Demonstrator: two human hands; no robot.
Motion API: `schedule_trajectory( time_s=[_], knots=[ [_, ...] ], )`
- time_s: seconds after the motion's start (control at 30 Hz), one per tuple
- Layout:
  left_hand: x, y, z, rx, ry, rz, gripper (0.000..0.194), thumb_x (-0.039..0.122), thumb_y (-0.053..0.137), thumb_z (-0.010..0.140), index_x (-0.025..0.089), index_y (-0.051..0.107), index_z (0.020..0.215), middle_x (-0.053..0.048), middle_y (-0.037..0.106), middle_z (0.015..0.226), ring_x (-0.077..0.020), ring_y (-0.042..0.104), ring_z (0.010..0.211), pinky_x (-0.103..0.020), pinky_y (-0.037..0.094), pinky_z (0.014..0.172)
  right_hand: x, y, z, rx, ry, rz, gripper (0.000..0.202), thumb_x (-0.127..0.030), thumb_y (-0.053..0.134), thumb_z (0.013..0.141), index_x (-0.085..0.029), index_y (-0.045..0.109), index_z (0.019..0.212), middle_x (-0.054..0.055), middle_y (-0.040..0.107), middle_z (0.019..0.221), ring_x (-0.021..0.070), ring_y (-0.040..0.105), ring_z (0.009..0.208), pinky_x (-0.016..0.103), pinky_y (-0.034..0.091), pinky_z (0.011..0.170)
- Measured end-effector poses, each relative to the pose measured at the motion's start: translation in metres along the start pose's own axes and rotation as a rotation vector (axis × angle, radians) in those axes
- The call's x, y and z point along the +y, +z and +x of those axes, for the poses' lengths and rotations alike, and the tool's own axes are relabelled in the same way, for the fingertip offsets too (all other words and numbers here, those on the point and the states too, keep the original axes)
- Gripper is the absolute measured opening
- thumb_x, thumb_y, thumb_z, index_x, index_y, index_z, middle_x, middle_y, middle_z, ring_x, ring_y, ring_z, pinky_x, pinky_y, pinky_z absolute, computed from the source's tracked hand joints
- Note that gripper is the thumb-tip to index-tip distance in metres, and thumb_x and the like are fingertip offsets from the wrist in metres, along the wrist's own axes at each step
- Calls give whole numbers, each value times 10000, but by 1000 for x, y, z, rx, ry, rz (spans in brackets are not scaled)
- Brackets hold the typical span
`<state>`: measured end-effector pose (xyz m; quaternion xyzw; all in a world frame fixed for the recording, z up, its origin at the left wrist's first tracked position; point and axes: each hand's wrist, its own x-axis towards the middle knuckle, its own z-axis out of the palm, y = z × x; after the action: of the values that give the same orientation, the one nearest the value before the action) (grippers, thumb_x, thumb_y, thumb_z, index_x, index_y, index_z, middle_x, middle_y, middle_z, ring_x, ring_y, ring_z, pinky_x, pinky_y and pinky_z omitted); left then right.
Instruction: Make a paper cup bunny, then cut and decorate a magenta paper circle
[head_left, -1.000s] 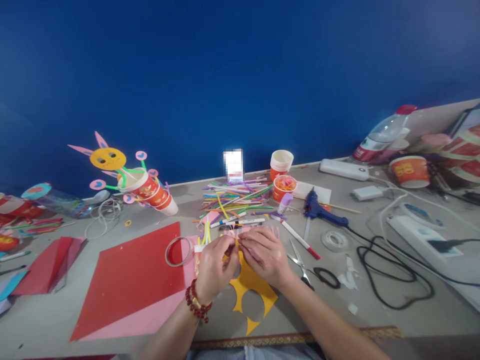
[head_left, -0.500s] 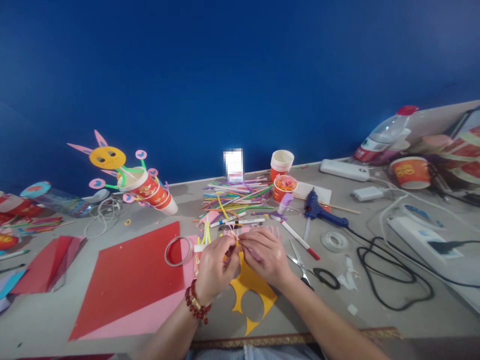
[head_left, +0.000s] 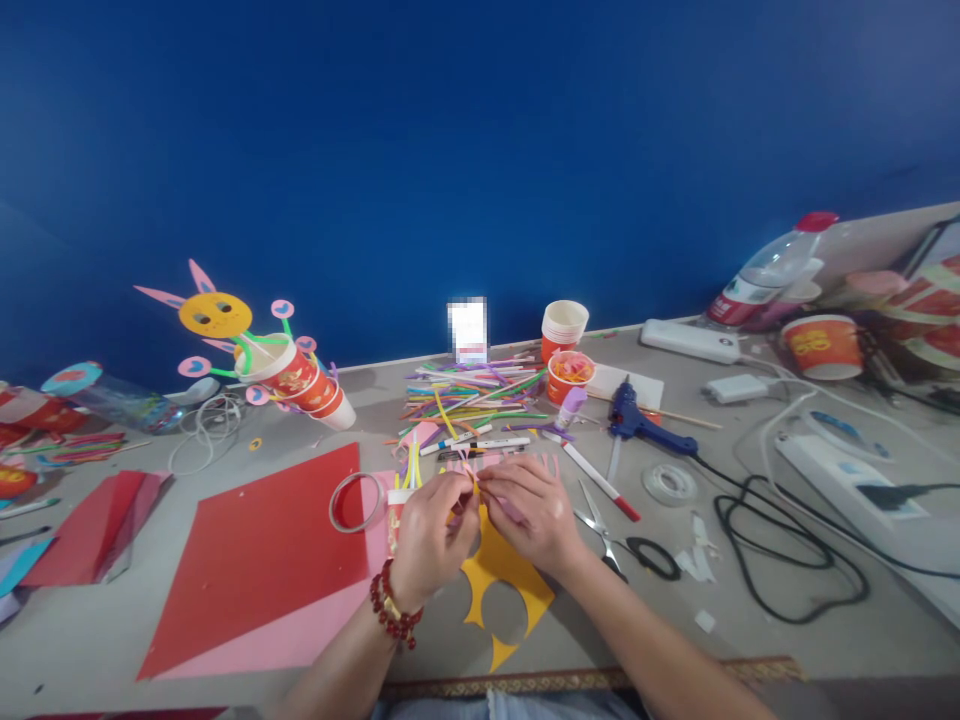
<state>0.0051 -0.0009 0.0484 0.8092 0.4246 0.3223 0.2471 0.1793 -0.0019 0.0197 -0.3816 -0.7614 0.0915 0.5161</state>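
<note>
My left hand (head_left: 437, 530), with a red bead bracelet (head_left: 392, 606) at its wrist, is closed in a pinch. Its fingertips meet those of my right hand (head_left: 531, 510), also pinching. Between them is a small orange-yellow piece, mostly hidden by the fingers. Beneath my right hand lies a yellow sheet (head_left: 525, 575) with round holes cut in it. A paper cup (head_left: 396, 505) with yellow pipe cleaners stands partly behind my left hand. Pink cut paper shows just beyond the fingertips.
Red sheets (head_left: 277, 560) lie left, with a tape ring (head_left: 355, 503) on them. Scissors (head_left: 600, 525), a blue glue gun (head_left: 649, 425) and black cable are right. Pipe cleaners (head_left: 480, 395), markers and cups (head_left: 564, 330) sit behind. A rabbit-faced cup figure (head_left: 215, 315) leans back left.
</note>
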Motion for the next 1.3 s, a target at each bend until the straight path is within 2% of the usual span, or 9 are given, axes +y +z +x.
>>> schedule_trajectory(
  time_s=[0.6, 0.77, 0.9, 1.0, 1.1, 1.17, 1.3],
  knots=[
    [-3, 2, -1, -17, 3, 8, 90, 195, 452, 938, 206, 528, 891, -37, 617, 843, -182, 578, 785, -266, 407, 659, -3, -1, 4, 23, -39, -38, 218, -75, 605, 816, -219, 676, 964, 66, 753, 917, 217, 660, 837, 399, 562, 790],
    [-1, 1, 0, -17, -2, 3, 94, 194, 453, 937, 202, 534, 891, -38, 617, 848, -178, 571, 777, -265, 409, 669, -2, 1, 1, 6, -20, -36, 224, -80, 596, 828, -227, 672, 978, 63, 749, 934, 219, 655, 853, 402, 546, 811],
    [-1, -1, 0, 11, -39, -44, 112, 182, 459, 923, 203, 527, 836, -17, 600, 775, -159, 559, 710, -256, 410, 652, 1, -3, 2, 40, 46, -24, 165, -101, 585, 842, -233, 665, 899, 54, 742, 898, 227, 657, 853, 397, 521, 789],
    [-5, -3, -2, 60, -125, -140, 115, 192, 477, 911, 203, 524, 806, -2, 574, 736, -137, 550, 638, -231, 423, 597, 10, -13, 4, 134, 169, -28, 138, -129, 557, 863, -232, 630, 809, 47, 718, 837, 228, 646, 830, 384, 495, 764],
    [-9, -4, -4, 114, -227, -328, 125, 239, 497, 915, 201, 521, 798, 0, 560, 745, -128, 580, 619, -211, 451, 554, 25, -24, 6, 207, 293, -93, 149, -161, 523, 879, -228, 588, 763, 47, 686, 815, 227, 625, 832, 374, 468, 788],
    [-10, -4, -4, 132, -292, -495, 157, 287, 500, 930, 200, 522, 801, 1, 564, 734, -131, 596, 618, -212, 472, 550, 34, -29, 6, 171, 361, -155, 165, -187, 513, 887, -220, 571, 736, 51, 667, 799, 227, 610, 827, 357, 451, 783],
    [-12, -3, -3, 90, -362, -812, 192, 352, 518, 947, 189, 551, 851, 5, 592, 700, -117, 582, 591, -228, 504, 583, 41, -26, 3, 1, 405, -181, 316, -254, 558, 894, -212, 514, 584, 4, 561, 597, 174, 534, 600, 287, 396, 599]
  ],
)
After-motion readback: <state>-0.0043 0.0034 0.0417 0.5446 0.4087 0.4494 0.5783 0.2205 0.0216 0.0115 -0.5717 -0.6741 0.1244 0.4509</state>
